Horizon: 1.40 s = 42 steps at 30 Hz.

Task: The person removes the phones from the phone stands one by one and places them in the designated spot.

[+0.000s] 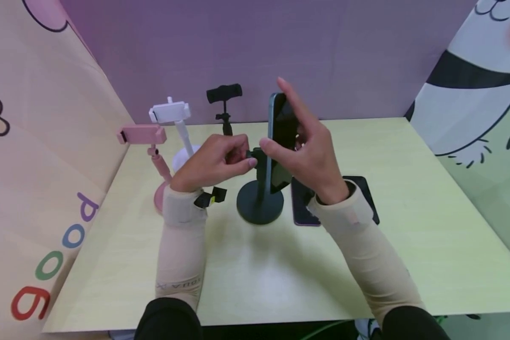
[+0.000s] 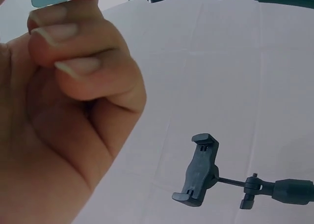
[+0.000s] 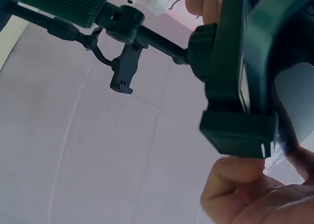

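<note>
A smartphone (image 1: 282, 127) stands upright on edge at a dark green phone stand with a round base (image 1: 260, 205). My right hand (image 1: 316, 156) holds the phone, thumb on its near edge and index finger stretched up past its top. At the stand's upper part, my left hand (image 1: 214, 163) has thumb and curled fingers around a small dark piece of the holder. In the right wrist view, the green clamp (image 3: 238, 130) spans the phone's edge, and a right finger (image 3: 238, 170) touches the clamp's lower end. The left wrist view shows the left fingers (image 2: 93, 71) curled.
A pink phone stand (image 1: 142, 134) and a white one (image 1: 170, 112) stand at the left of the table (image 1: 408, 236). Behind the green stand rises a black phone holder (image 1: 224, 93). Dark flat devices (image 1: 301, 203) lie under my right wrist. A purple wall (image 1: 255, 52) closes the back.
</note>
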Each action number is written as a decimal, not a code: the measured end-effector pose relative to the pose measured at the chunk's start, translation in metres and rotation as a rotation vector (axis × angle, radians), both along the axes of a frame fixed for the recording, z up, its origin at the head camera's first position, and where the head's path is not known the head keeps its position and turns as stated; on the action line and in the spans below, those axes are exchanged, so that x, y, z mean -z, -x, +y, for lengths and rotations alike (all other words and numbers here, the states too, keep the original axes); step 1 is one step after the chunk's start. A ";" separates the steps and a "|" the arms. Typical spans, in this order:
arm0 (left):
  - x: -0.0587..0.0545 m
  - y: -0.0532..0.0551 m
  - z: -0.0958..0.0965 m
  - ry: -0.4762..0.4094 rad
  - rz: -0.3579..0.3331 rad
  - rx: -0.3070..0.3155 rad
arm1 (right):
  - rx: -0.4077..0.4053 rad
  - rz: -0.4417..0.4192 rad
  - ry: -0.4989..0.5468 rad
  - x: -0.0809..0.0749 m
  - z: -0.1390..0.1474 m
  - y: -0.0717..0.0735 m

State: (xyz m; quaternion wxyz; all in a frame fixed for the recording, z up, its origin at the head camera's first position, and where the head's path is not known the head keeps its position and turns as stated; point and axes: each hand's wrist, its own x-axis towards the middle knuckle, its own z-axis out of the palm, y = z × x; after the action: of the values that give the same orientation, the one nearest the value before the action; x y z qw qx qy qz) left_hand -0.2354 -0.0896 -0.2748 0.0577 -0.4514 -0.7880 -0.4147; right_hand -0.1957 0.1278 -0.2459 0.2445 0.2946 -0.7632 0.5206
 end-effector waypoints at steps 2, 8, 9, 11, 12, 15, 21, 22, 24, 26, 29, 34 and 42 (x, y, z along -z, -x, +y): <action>0.000 -0.001 0.001 0.007 0.003 -0.012 | 0.020 0.009 -0.024 -0.001 0.000 -0.001; -0.002 -0.004 0.003 0.042 0.021 -0.039 | 0.047 0.049 -0.071 -0.002 0.002 -0.004; -0.003 -0.004 0.003 0.048 0.027 -0.043 | 0.051 0.057 -0.078 -0.002 0.002 -0.005; -0.003 -0.005 0.004 0.056 0.031 -0.048 | 0.056 0.064 -0.086 -0.003 0.002 -0.005; -0.003 -0.005 0.005 0.058 0.033 -0.050 | 0.056 0.071 -0.089 -0.003 0.002 -0.006; -0.003 -0.005 0.006 0.058 0.023 -0.056 | 0.046 0.087 -0.095 -0.002 0.001 -0.006; -0.002 -0.006 0.005 0.046 0.004 -0.063 | -0.004 0.116 -0.100 0.001 -0.003 -0.009; -0.002 -0.006 0.005 0.043 0.000 -0.061 | -0.014 0.117 -0.097 0.001 -0.004 -0.010; -0.001 -0.007 0.005 0.036 -0.006 -0.060 | -0.029 0.118 -0.095 0.000 -0.005 -0.012; -0.001 -0.007 0.005 0.030 -0.009 -0.059 | -0.045 0.119 -0.092 -0.001 -0.006 -0.015; -0.001 -0.007 0.004 0.020 -0.003 -0.059 | -0.053 0.125 -0.087 -0.004 -0.006 -0.020; -0.002 -0.006 -0.001 0.014 0.029 -0.075 | -0.027 0.127 -0.058 -0.010 0.001 -0.030; -0.009 -0.010 -0.021 0.103 0.039 -0.207 | 0.115 0.013 -0.079 -0.007 0.024 -0.033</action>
State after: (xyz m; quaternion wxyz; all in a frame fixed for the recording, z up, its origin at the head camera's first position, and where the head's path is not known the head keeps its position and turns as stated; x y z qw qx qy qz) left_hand -0.2257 -0.1108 -0.2661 0.0923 -0.3778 -0.8494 -0.3569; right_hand -0.1624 0.1513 -0.2390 0.2672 0.2631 -0.7970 0.4734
